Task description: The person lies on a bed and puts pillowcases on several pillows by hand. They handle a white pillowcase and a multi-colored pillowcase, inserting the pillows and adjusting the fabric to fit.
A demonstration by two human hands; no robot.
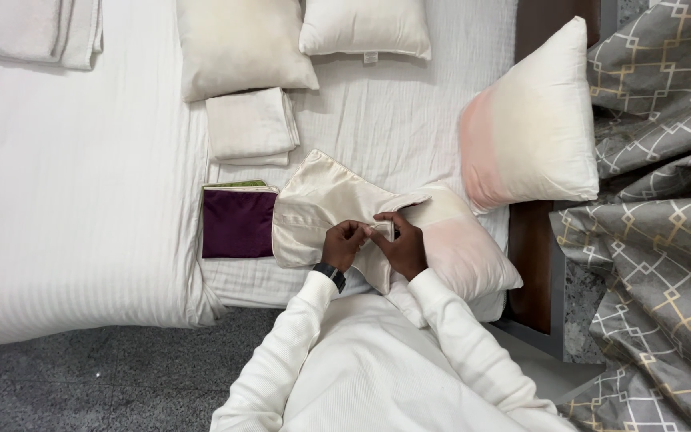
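Both hands, left hand (344, 242) and right hand (401, 244), pinch the edge of a shiny cream pillowcase (321, 208) half-drawn over a pink-tinged white pillow (461, 248).

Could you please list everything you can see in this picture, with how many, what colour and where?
cream pillow cover: one, cream satin, at the bed's near edge, partly over a pillow.
pillow being covered: one, white with a pink tint, under the hands.
other pillows: three, white or cream, two at the far edge, one with a pink side at right.
folded cloth: one, white, mid-bed.
purple folded cover: one, on a green one.
folded towel: one, white, far left.
bed sheet: white, striped.
grey patterned quilt: one, right.
grey carpet: near left.
left hand, right hand: both pinch the cover's edge; black wristband, white sleeves.
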